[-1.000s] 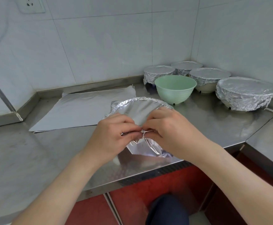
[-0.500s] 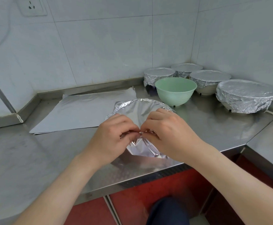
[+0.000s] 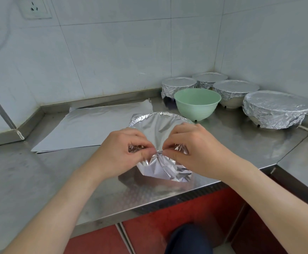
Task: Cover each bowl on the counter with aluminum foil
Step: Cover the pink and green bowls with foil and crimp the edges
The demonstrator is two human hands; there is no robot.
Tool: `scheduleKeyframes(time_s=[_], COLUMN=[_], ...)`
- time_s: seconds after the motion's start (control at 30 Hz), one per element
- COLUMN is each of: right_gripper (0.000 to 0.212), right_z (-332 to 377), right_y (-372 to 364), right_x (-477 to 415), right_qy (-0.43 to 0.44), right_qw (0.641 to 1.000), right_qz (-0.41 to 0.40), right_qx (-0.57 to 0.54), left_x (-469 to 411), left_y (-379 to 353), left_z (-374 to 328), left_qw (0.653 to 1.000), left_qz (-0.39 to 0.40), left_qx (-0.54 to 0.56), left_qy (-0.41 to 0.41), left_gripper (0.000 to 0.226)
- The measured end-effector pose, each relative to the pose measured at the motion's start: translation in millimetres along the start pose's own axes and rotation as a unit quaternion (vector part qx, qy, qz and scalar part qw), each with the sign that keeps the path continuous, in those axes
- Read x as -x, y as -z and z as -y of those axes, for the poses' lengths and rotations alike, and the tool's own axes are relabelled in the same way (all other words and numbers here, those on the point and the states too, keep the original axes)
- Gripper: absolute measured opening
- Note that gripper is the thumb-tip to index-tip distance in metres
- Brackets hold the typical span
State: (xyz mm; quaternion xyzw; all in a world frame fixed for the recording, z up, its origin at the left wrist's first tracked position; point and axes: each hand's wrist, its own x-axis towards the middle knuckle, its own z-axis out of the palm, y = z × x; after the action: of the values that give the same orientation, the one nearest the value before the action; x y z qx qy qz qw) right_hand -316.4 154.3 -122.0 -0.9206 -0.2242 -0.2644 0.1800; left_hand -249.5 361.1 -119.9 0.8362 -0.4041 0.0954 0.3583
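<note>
A bowl wrapped in aluminum foil (image 3: pixel 157 125) stands near the counter's front edge. My left hand (image 3: pixel 124 149) and my right hand (image 3: pixel 190 147) meet at its near rim, each pinching the crinkled foil there between thumb and fingertips. Loose foil hangs down the bowl's near side. Behind it an uncovered green bowl (image 3: pixel 197 103) sits upright. Several foil-covered bowls (image 3: pixel 276 109) stand in the back right corner. Flat foil sheets (image 3: pixel 94 127) lie stacked at the left.
The steel counter (image 3: pixel 21 180) ends in a front edge just below the wrapped bowl, with red cabinet fronts (image 3: pixel 186 213) underneath. Tiled walls close the back and right. A wall socket (image 3: pixel 35 8) is at the upper left.
The view has shifted slightly. Both hands stay at the near rim and keep working the foil; their fingertips have drawn a little closer together on the pinched fold.
</note>
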Motion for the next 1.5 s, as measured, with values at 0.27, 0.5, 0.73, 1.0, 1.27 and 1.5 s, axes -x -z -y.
scheduleKeyframes(time_s=[0.27, 0.5, 0.73, 1.0, 1.27, 1.5], right_gripper=[0.012, 0.01, 0.006, 0.005, 0.011, 0.008], right_z=[-41.7, -69.6, -74.7, -78.9, -76.5, -72.9], right_y=[18.7, -14.9, -23.7, -28.7, -23.5, -22.8], right_x=[-62.7, -105.4, -110.7, -112.3, -106.5, -96.5], right_qy=[-0.235, -0.274, -0.248, -0.243, -0.242, -0.288], right_qw=[0.969, 0.958, 0.965, 0.966, 0.965, 0.954], right_qz=[-0.008, 0.073, 0.088, 0.088, 0.104, 0.065], right_qx=[-0.075, -0.035, 0.0, 0.007, 0.006, 0.049], left_x=[-90.4, -124.4, -129.3, -126.4, -125.6, -114.2], left_y=[9.6, -11.0, -16.0, -12.7, -14.7, -0.6], left_z=[20.7, 42.2, 45.9, 43.9, 45.9, 22.7], left_qw=[0.985, 0.977, 0.983, 0.984, 0.983, 0.987], left_qz=[-0.017, 0.02, 0.022, 0.04, 0.04, 0.046], left_qx=[-0.119, -0.16, -0.149, -0.153, -0.16, -0.128], left_qy=[0.12, 0.138, 0.101, 0.082, 0.083, 0.087], left_gripper=[0.008, 0.016, 0.013, 0.01, 0.008, 0.01])
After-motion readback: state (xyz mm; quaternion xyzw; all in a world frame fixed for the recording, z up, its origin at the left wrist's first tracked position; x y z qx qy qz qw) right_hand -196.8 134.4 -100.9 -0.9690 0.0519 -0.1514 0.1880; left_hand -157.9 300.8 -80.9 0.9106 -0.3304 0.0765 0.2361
